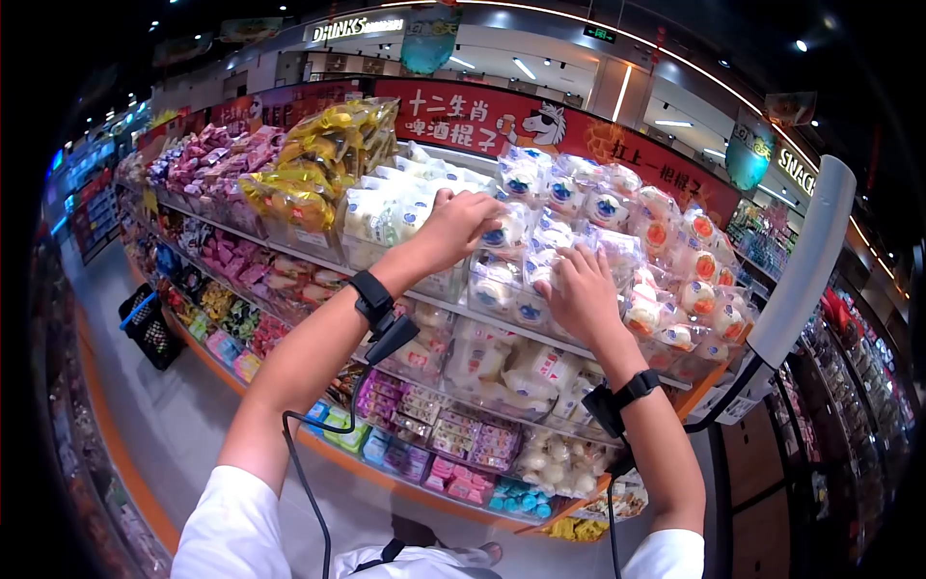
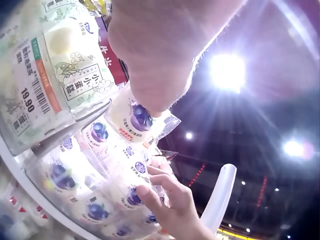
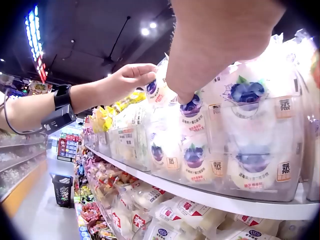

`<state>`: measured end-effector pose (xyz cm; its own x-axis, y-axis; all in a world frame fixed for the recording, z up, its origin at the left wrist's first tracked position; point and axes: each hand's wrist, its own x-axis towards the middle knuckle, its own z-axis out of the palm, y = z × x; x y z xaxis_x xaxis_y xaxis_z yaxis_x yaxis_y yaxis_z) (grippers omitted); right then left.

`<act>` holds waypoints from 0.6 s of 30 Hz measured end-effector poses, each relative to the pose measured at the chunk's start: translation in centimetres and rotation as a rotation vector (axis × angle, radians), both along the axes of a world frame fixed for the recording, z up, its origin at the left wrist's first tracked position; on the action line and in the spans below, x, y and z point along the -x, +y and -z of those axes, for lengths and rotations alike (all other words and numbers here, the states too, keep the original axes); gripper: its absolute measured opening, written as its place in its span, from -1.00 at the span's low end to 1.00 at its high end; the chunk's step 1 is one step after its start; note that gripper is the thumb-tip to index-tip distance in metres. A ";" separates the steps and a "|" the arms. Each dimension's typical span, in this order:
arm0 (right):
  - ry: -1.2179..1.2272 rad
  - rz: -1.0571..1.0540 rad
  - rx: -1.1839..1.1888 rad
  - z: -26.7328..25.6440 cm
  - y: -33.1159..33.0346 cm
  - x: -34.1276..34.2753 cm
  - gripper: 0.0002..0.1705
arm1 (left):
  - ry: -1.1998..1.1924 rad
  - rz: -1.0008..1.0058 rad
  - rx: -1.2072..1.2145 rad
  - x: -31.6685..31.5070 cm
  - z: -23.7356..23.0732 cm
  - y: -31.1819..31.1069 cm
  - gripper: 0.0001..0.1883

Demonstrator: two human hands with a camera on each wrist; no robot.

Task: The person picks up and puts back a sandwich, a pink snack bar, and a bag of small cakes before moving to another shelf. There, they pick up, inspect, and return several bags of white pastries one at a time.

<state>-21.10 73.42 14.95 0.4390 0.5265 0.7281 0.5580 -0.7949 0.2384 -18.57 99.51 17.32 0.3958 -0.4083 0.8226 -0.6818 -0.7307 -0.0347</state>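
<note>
My left hand (image 1: pixel 455 230) holds a clear-wrapped cake with a blueberry print (image 2: pixel 141 116) by its upper part, over the front left of the bin. In the right wrist view the fingers of that hand pinch the wrapper's edge. My right hand (image 1: pixel 584 297) lies a little to the right and lower, its fingers spread over the blueberry cakes (image 1: pixel 552 232) in the same bin. One fingertip touches a packet (image 3: pixel 192 120) in the right wrist view. More blueberry packets show through the bin's clear front (image 3: pixel 260 172), stacked in rows.
White cake bags (image 1: pixel 381 210) with a price label stand left of the bin, then gold bags (image 1: pixel 323 154). Orange-printed packets (image 1: pixel 699 261) fill the right end. A pale post (image 1: pixel 805 251) rises at the shelf corner. Lower shelves hold bagged snacks; a black basket (image 1: pixel 151 326) stands on the floor.
</note>
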 end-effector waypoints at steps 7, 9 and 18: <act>-0.026 -0.064 -0.051 0.0 -0.4 -0.3 -0.60 | -0.092 0.031 0.061 -0.6 0.1 0.5 -0.76; -0.012 -0.110 -0.077 -0.2 -0.6 -0.6 -0.64 | -0.073 0.028 0.003 -0.2 0.2 0.5 -0.77; 0.115 -0.172 -0.129 -0.9 -1.0 -1.1 -0.67 | -0.033 -0.044 -0.200 0.1 1.4 -1.4 -0.83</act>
